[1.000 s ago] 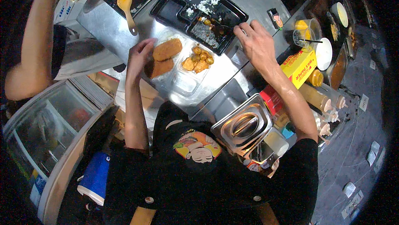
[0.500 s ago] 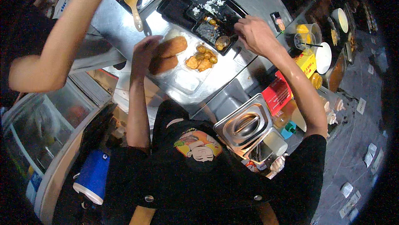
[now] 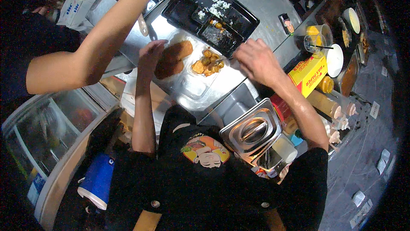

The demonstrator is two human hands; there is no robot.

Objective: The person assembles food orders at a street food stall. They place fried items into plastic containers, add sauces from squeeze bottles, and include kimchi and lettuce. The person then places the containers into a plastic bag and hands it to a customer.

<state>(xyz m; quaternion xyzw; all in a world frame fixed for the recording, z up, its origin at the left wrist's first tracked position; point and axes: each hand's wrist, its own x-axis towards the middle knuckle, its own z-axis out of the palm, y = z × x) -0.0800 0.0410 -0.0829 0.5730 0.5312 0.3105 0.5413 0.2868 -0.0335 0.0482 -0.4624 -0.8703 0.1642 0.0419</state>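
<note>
A clear plastic food container (image 3: 197, 88) lies on the steel counter before me. Two brown breaded pieces (image 3: 175, 58) fill its left part, and chunky food in sauce (image 3: 207, 62) sits in a compartment at the right. My left hand (image 3: 151, 56) is closed at the container's left edge, its fingertips beside the breaded pieces. My right hand (image 3: 257, 62) grips a spoon (image 3: 219, 64), whose bowl is down at the chunky food; the handle is mostly hidden. Just beyond stands a black compartment tray (image 3: 183, 11) with scattered rice and sauce remnants.
A co-worker's arm (image 3: 96, 58) reaches across from the left, partly over a tan spoon (image 3: 142, 25). On the right are a yellow wax paper box (image 3: 309, 76), a white bowl (image 3: 334, 60) and squeeze bottles (image 3: 326, 105). A steel lidded pan (image 3: 252, 130) sits close in front.
My right hand has brought the spoon from the black tray down and left to the container's chunky food. The co-worker's arm has swung rightward, covering the tan spoon's bowl.
</note>
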